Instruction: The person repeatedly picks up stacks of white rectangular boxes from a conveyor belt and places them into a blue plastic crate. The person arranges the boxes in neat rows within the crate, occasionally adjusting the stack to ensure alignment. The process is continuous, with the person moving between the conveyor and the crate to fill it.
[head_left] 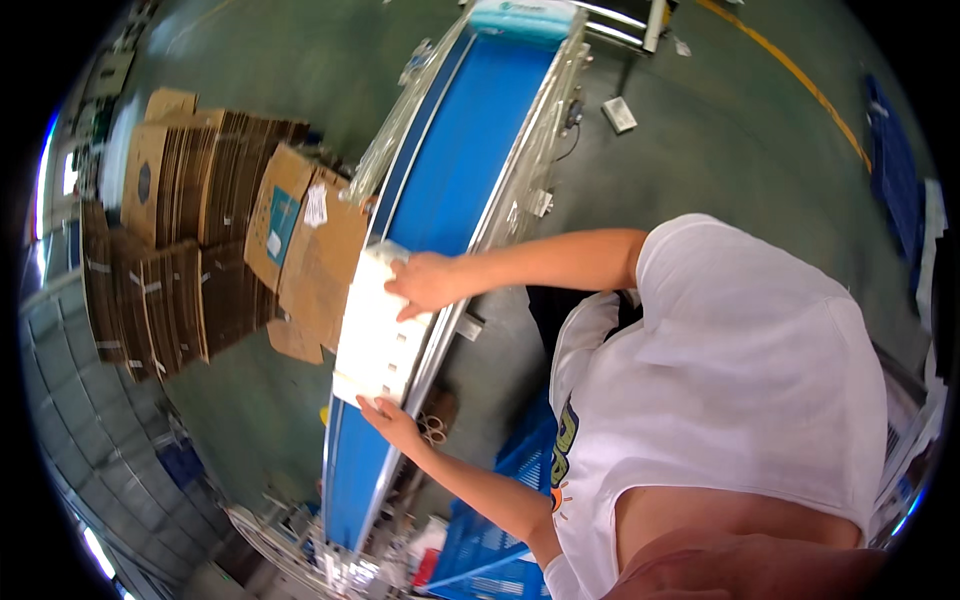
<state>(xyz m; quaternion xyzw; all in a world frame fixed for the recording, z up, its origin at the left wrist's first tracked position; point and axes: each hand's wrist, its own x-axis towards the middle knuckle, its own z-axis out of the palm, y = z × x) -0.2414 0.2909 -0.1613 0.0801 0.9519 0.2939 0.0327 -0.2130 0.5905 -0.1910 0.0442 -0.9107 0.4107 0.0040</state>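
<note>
A long white block-like package [372, 335] lies along the blue conveyor belt [468, 140]. Glare washes out much of its surface, and small dark marks run down one side. On its upper part rests my right hand [428, 284], thumb and fingers spread over the top. At its lower end my left hand [396, 425] holds the corner, fingertips at the edge. Whether it is one box or several packed together, I cannot tell. The undersides of both hands are hidden.
Flattened cardboard [165, 290] stands in stacks beyond the belt, with an open carton [318, 255] against its side. Blue crates [490, 535] sit near my body. Clear film covers the conveyor's side rails [525, 175]. A small white box [619, 115] lies on the floor.
</note>
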